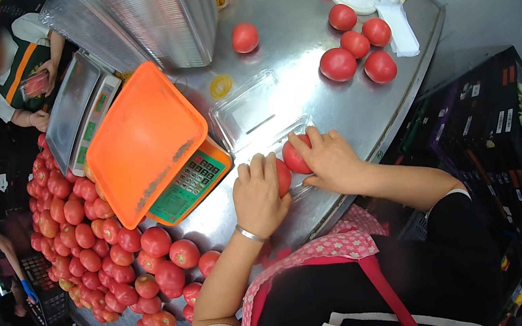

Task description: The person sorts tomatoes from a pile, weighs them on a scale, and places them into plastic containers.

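Note:
My left hand point(258, 196), with a metal bangle at its wrist, is closed around a tomato point(284, 177). Just to its right, my right hand point(329, 160) grips another tomato point(295, 156). Both tomatoes are at a clear plastic clamshell box point(253, 113), whose near part lies under my hands and is partly hidden. Left of the box stands an orange scale point(188, 187) with a tilted orange tray point(149, 134). A single tomato point(245, 38) sits beyond the box. Several more tomatoes point(337, 65) are grouped at the upper right of the steel table point(300, 218).
A large tomato pile point(82, 232) covers the table's left side. Stacked clear plastic boxes point(161, 20) stand at the back, beside a second scale point(78, 110). A co-worker point(26, 72) holds a packed box there. Dark crates point(481, 128) stand past the right edge.

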### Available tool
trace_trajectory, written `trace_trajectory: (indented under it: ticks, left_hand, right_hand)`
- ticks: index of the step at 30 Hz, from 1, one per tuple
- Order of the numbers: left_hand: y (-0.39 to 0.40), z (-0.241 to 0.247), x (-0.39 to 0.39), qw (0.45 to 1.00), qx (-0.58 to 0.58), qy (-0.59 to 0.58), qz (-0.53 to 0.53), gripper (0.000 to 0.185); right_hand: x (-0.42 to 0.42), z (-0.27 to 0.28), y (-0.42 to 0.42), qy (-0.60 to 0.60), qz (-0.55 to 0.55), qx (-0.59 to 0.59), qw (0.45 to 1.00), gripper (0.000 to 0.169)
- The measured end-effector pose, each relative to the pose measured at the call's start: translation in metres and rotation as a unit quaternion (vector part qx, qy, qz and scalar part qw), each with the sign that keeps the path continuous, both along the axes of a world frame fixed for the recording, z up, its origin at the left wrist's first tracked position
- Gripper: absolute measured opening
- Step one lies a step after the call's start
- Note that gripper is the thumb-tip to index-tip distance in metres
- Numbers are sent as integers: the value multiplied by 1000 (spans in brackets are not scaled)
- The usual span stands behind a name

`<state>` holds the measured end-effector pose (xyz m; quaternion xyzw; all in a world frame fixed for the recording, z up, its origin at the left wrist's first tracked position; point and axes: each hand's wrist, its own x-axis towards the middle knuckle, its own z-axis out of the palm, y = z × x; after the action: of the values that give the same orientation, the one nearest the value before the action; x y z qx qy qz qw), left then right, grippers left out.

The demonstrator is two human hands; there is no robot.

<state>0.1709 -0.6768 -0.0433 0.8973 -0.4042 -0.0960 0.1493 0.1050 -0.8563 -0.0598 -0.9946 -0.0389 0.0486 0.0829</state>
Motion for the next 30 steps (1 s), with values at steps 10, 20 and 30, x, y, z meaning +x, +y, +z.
trace_trajectory:
  ticks: [10, 20, 30]
  left_hand:
    - [5, -3, 4, 999, -12, -27, -32, 73]
    - [7, -15, 3, 999, -32, -10, -34, 74]
    - [8, 30, 5, 996, -46, 8, -72, 69]
  right_hand:
    - [-1, -2, -4, -9, -9, 23, 1000, 60]
    - [5, -4, -12, -5, 20, 71, 997, 65]
    - [16, 19, -20, -47, 123, 19, 991, 61]
